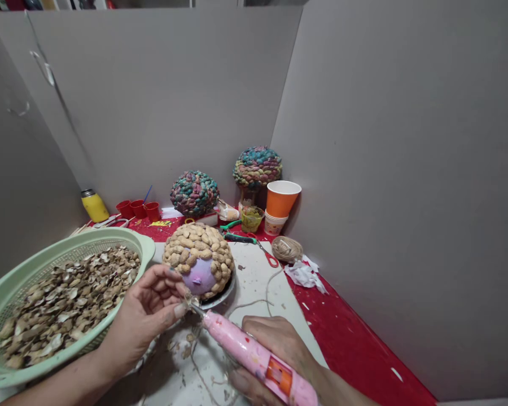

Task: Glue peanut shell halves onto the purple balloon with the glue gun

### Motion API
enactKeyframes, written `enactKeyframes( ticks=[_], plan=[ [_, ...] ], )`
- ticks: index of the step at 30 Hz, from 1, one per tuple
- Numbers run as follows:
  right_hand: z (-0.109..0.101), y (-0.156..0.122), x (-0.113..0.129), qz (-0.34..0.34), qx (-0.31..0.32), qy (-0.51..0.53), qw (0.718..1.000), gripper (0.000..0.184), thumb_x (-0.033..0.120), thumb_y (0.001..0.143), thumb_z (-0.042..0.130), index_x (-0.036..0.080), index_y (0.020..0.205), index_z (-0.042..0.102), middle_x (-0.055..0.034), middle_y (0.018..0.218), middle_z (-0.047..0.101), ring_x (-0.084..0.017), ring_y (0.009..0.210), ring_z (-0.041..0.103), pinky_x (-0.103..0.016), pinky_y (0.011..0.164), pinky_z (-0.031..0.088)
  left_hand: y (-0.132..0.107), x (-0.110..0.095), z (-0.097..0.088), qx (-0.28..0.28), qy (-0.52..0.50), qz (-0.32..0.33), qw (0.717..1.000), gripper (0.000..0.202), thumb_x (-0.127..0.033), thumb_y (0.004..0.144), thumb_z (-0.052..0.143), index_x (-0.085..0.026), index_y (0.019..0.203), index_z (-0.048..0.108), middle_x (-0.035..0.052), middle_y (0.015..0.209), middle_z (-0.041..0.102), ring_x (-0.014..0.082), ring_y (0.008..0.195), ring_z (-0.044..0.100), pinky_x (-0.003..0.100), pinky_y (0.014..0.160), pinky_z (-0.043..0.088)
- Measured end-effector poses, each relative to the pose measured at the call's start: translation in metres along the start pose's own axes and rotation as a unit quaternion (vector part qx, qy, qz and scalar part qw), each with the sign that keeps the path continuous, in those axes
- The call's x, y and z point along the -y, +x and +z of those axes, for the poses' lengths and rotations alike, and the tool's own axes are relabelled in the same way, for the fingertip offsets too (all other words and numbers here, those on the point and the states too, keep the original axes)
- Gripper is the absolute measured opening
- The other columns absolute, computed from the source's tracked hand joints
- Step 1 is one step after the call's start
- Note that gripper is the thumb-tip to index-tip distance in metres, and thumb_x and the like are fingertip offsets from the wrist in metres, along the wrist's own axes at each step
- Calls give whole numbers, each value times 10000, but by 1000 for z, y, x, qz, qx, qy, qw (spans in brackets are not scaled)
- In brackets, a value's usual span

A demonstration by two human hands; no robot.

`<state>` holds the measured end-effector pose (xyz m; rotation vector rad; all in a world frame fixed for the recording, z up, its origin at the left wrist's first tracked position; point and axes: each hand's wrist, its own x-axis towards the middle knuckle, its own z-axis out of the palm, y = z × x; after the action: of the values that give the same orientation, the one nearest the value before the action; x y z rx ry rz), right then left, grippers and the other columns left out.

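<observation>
Pink-bodied glue gun, head view: right hand is clamping it, its long axis running from lower right up-left to the nozzle. Left hand is bringing thumb and fingertips close at that tip; cannot tell whether they are pinching anything. Peanut-covered ball is sitting just beyond, purple patch facing the wearer, left hand lying nearer.

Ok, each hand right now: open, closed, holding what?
Left hand: pinching a small piece, too unclear to name.
Right hand: closed around the glue gun.
</observation>
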<state>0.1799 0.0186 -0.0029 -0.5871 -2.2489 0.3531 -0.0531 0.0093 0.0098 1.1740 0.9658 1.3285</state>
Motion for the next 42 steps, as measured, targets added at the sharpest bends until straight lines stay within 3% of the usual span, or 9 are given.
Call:
enactKeyframes(
  ticks=[6, 20, 25, 31, 37, 42],
  plan=[
    [0, 3, 4, 1, -14, -6, 1000, 461, 440, 997, 354, 208, 599, 361, 44, 537, 380, -90, 443, 322, -248, 443, 271, 0, 0, 1, -6, -1, 4, 1000, 318, -143, 743, 807, -242, 982, 623, -13, 858, 689, 107, 813, 646, 164, 751, 510],
    [2, -1, 1, 2, 30, -65, 997, 430, 384, 959, 364, 199, 572, 399, 26, 516, 392, -103, 442, 363, -245, 449, 296, 1, 1, 0, -27, -11, 16, 999, 300, -155, 756, 802, -236, 979, 619, -10, 857, 685, 103, 804, 638, 164, 749, 521],
    [13, -2, -4, -34, -43, -85, 995, 558, 444, 1009, 216, 201, 533, 374, 35, 460, 330, -95, 380, 285, -255, 395, 226, 1, 0, 2, -36, -16, 17, 999, 301, -153, 747, 808, -233, 969, 622, -9, 859, 688, 105, 808, 639, 161, 742, 520],
    [21, -6, -8, -25, -75, -77, 994, 553, 469, 996, 246, 197, 528, 366, 40, 462, 315, -90, 367, 271, -265, 398, 190, 1, -1, 2, -46, -19, 26, 998, 293, -152, 745, 808, -232, 966, 633, -3, 859, 686, 111, 793, 642, 171, 736, 522],
    [1, 2, 1, -28, 9, -99, 995, 554, 444, 1027, 261, 193, 562, 425, 37, 490, 374, -94, 411, 331, -246, 427, 252, 4, -2, 2, -46, -32, 29, 998, 308, -139, 738, 810, -232, 970, 629, -7, 867, 685, 106, 789, 635, 173, 733, 520],
    [1, -2, 0, -15, 24, -87, 996, 515, 419, 1014, 279, 193, 576, 430, 28, 513, 402, -98, 430, 354, -253, 447, 262, 4, -6, 4, -53, -47, 15, 997, 314, -156, 721, 826, -218, 959, 631, -1, 841, 690, 106, 779, 623, 175, 725, 515]
  ],
)
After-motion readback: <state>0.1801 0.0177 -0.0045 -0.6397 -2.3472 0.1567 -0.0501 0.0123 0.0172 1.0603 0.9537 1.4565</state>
